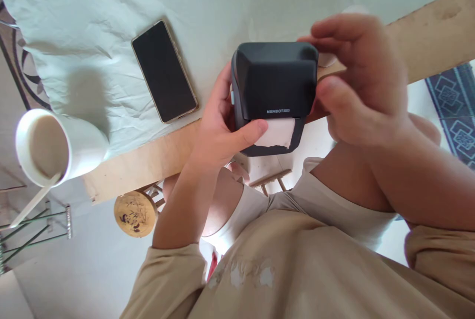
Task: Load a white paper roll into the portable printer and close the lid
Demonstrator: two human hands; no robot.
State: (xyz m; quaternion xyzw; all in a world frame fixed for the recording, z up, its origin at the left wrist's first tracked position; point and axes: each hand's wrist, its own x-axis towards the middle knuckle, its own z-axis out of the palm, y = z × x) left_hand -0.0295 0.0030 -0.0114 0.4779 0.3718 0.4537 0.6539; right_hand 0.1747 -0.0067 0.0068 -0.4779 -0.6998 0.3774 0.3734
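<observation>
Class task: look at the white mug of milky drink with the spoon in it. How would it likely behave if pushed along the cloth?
The mug looks nearly full, so it would probably slosh. The wrinkled cloth may drag and bunch rather than let it slide. The spoon leaning over the rim might shift or rattle.

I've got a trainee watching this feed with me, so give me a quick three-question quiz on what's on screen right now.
1. True or false: the left hand has its thumb on the paper coming out of the printer.
2. Which thing lies flat on the cloth, left of the printer? A) phone B) scissors C) notebook
3. Fill in: the white cup near the table edge has a ____ sticking out of it.

Key
1. True. The right hand grips the printer's other side.
2. A, the phone, screen dark.
3. Spoon.
</observation>
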